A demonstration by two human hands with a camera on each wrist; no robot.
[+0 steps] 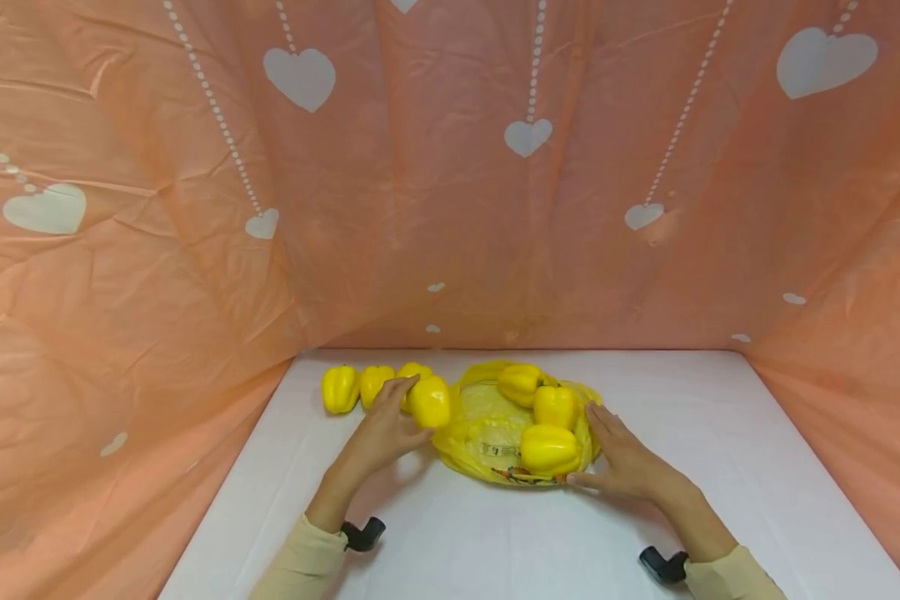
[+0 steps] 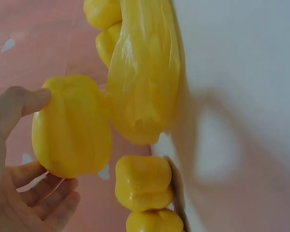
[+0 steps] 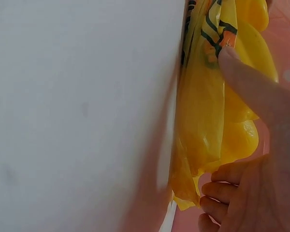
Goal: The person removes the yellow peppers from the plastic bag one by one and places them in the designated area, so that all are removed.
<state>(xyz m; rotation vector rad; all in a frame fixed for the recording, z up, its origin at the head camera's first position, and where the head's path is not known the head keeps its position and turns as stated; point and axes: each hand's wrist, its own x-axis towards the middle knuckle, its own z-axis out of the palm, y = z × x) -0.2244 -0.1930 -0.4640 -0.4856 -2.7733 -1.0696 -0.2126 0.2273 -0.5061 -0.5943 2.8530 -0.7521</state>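
My left hand (image 1: 381, 435) holds a yellow bell pepper (image 1: 430, 402) between thumb and fingers, at the left rim of a yellow plastic bag (image 1: 465, 457). In the left wrist view this pepper (image 2: 72, 128) looks raised, with the thumb on one end and fingers at the other. Inside the spread bag, toward its right side, lie three yellow bell peppers (image 1: 549, 450). My right hand (image 1: 633, 457) rests against the bag's right side with fingers extended; its thumb touches the printed edge of the bag (image 3: 203, 111) in the right wrist view.
Left of the bag, more yellow bell peppers (image 1: 341, 389) stand in a row on the white tabletop (image 1: 487, 542), partly behind my left hand. An orange curtain (image 1: 450, 208) with white hearts encloses the back and sides. Each wrist bears a black camera mount (image 1: 363, 534).
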